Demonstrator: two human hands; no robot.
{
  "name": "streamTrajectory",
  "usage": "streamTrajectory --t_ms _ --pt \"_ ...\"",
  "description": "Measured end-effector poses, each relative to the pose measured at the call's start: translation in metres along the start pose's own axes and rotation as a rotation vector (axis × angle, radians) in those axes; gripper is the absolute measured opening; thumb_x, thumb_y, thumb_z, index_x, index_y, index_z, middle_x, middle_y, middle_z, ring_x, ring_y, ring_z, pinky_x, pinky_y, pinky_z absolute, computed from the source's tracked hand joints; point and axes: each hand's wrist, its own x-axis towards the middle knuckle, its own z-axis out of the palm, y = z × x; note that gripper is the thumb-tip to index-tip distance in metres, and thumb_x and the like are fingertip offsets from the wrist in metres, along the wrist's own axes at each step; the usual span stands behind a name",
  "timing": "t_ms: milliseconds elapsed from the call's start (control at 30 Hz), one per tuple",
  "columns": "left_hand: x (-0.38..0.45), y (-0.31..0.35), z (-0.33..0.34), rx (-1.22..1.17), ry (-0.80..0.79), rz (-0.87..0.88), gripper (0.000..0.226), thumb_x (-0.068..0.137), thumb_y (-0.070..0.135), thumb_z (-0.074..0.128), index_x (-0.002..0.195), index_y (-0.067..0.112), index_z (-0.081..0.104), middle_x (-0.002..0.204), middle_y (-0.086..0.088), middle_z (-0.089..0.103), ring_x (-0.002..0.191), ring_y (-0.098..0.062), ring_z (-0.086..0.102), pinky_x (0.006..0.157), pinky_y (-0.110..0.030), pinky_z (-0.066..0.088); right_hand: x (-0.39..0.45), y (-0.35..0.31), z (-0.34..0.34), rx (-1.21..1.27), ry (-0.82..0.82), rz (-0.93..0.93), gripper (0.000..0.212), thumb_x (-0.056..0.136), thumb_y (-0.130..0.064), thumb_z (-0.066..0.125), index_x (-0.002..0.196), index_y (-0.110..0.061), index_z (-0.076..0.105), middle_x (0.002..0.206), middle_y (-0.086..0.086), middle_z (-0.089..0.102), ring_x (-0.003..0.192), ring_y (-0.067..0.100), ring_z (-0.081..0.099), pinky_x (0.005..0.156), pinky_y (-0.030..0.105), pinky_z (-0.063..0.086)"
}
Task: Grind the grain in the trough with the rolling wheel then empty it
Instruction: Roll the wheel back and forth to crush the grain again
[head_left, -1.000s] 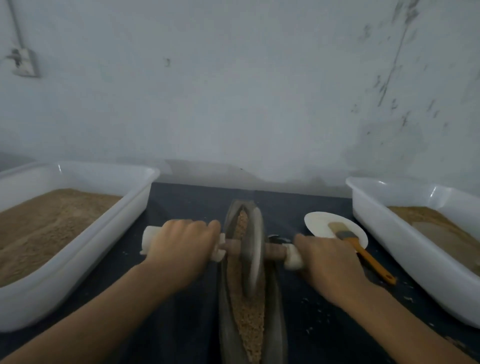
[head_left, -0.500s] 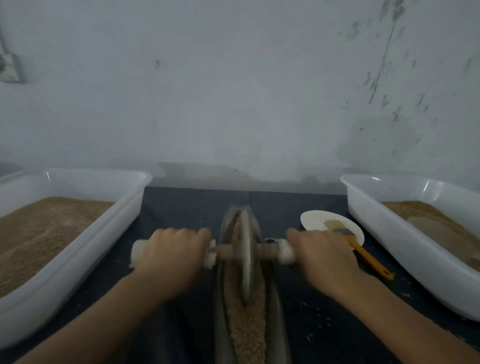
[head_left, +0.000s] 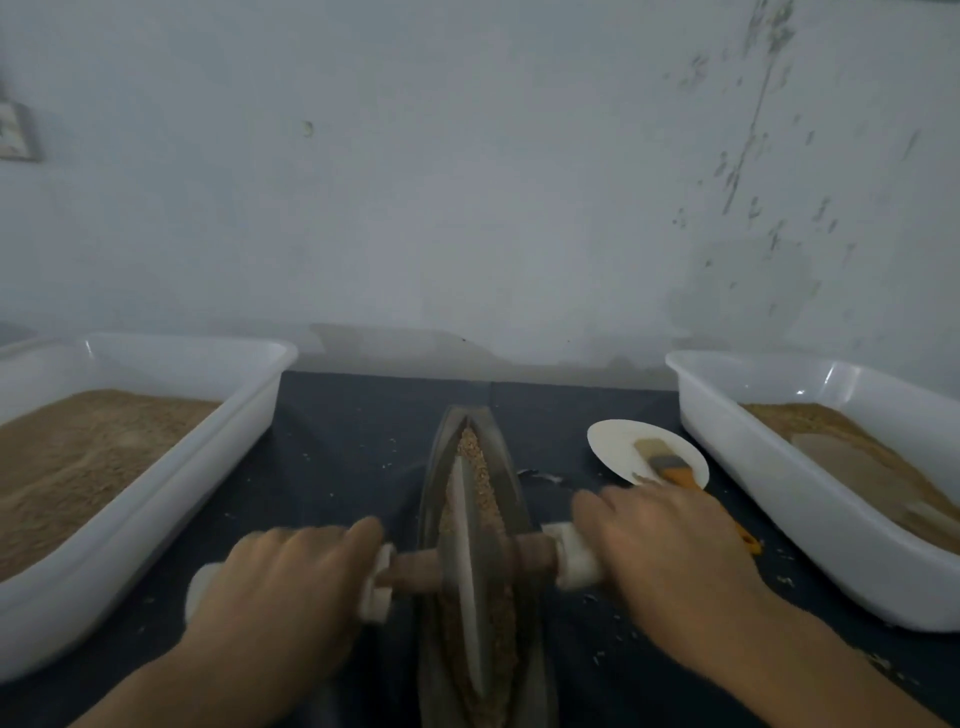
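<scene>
From my head camera, my left hand (head_left: 291, 582) is curled over the white left handle (head_left: 200, 587) of the wheel's axle, fingers wrapped on top of it. My right hand (head_left: 670, 561) lies over the white right handle (head_left: 574, 558); its fingers reach forward across the top, and with the blur I cannot tell how far they wrap round it. Between my hands runs the brown wooden axle (head_left: 415, 569), passing through the wheel (head_left: 467, 566), which stands upright on its edge in the trough (head_left: 511, 483). The trough is a long, narrow, dark boat shape lying on the dark table (head_left: 353, 441), pointing away from me. Grain (head_left: 475, 457) fills its groove ahead of the wheel and beside it. Loose grains are scattered on the table near the trough.

To my left sits a white tub (head_left: 249, 410) holding tan grain. To my right, another white tub (head_left: 748, 457) holds brown material. Between the trough and the right tub lies a white plate (head_left: 615, 441) with a brush (head_left: 670, 465) resting on it, its orange handle passing behind my right hand.
</scene>
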Motion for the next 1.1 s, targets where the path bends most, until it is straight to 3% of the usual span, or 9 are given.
streamTrajectory --t_ms 100,300,433,567,733,833,967,1033,1100 --pt "-0.023 0.002 -0.011 -0.021 -0.014 0.033 0.021 0.083 0.06 0.046 0.084 0.052 0.026 0.082 0.019 0.045 0.07 0.002 0.042 0.069 -0.024 0.033 -0.015 -0.002 -0.015 0.013 0.146 -0.036 0.053 0.015 -0.021 0.084 0.057 -0.022 0.052 0.045 -0.004 0.046 0.034 0.014 0.043 0.042 0.017 0.003" --pt "0.015 -0.002 -0.001 0.121 -0.005 0.033 0.033 0.086 0.048 0.053 0.083 0.041 0.021 0.078 0.016 0.04 0.069 -0.005 0.038 0.063 -0.027 0.03 0.003 0.007 0.025 0.095 0.037 0.046 0.045 0.044 -0.028 0.087 0.073 -0.026 0.053 0.061 -0.007 0.057 0.05 0.013 0.054 0.043 0.033 0.046" --pt "0.082 -0.018 0.022 0.133 0.157 0.01 0.025 0.083 0.044 0.058 0.091 0.034 0.037 0.081 0.009 0.052 0.071 -0.015 0.052 0.062 -0.031 0.036 0.057 0.023 0.052 0.015 -0.001 0.163 0.028 0.079 -0.039 0.067 0.094 -0.031 0.045 0.087 -0.006 0.064 0.071 0.013 0.055 0.059 0.029 0.035" --pt "0.122 -0.026 0.025 0.18 0.257 -0.025 0.026 0.081 0.042 0.059 0.087 0.027 0.039 0.083 0.004 0.057 0.072 -0.022 0.056 0.059 -0.032 0.033 0.092 0.032 0.068 -0.017 -0.006 0.255 0.027 0.08 -0.035 0.067 0.091 -0.026 0.044 0.087 -0.002 0.064 0.076 0.023 0.06 0.057 0.033 0.036" --pt "0.09 -0.015 0.022 0.135 0.235 0.01 0.033 0.082 0.041 0.062 0.085 0.031 0.031 0.087 0.006 0.06 0.07 -0.018 0.052 0.062 -0.032 0.032 0.055 0.02 0.05 0.043 -0.005 0.19 0.025 0.083 -0.034 0.065 0.094 -0.028 0.044 0.09 -0.005 0.063 0.076 0.015 0.059 0.061 0.029 0.043" --pt "0.038 -0.009 0.014 0.121 0.222 0.087 0.045 0.077 0.043 0.067 0.083 0.036 0.024 0.071 0.013 0.042 0.06 -0.009 0.038 0.055 -0.026 0.028 0.008 0.006 0.026 0.093 0.042 0.089 0.046 0.053 -0.036 0.086 0.081 -0.028 0.052 0.068 -0.006 0.06 0.056 0.011 0.056 0.047 0.027 0.04" --pt "-0.015 0.0 -0.007 0.093 0.428 0.291 0.069 0.027 0.033 0.09 0.066 0.032 0.033 0.049 0.012 0.033 0.04 -0.006 0.028 0.046 -0.017 0.007 -0.031 0.0 0.006 0.132 0.114 0.051 0.064 0.012 -0.036 0.088 0.063 -0.029 0.049 0.046 -0.007 0.047 0.035 0.007 0.043 0.04 0.014 0.012" --pt "-0.017 0.003 -0.008 0.076 0.343 0.246 0.062 0.031 0.031 0.089 0.067 0.03 0.039 0.051 0.009 0.039 0.041 -0.009 0.038 0.045 -0.021 0.017 -0.03 0.0 0.006 0.135 0.017 0.04 0.064 0.021 -0.04 0.089 0.068 -0.033 0.047 0.052 -0.009 0.05 0.041 0.006 0.047 0.039 0.016 0.02" --pt "0.0 0.005 -0.005 0.164 0.246 0.167 0.052 0.062 0.042 0.078 0.081 0.036 0.031 0.065 0.011 0.039 0.058 -0.008 0.042 0.056 -0.026 0.028 -0.019 0.001 0.019 0.096 -0.107 0.076 0.054 0.055 -0.046 0.082 0.08 -0.039 0.035 0.07 -0.012 0.053 0.06 0.006 0.052 0.052 0.025 0.041"
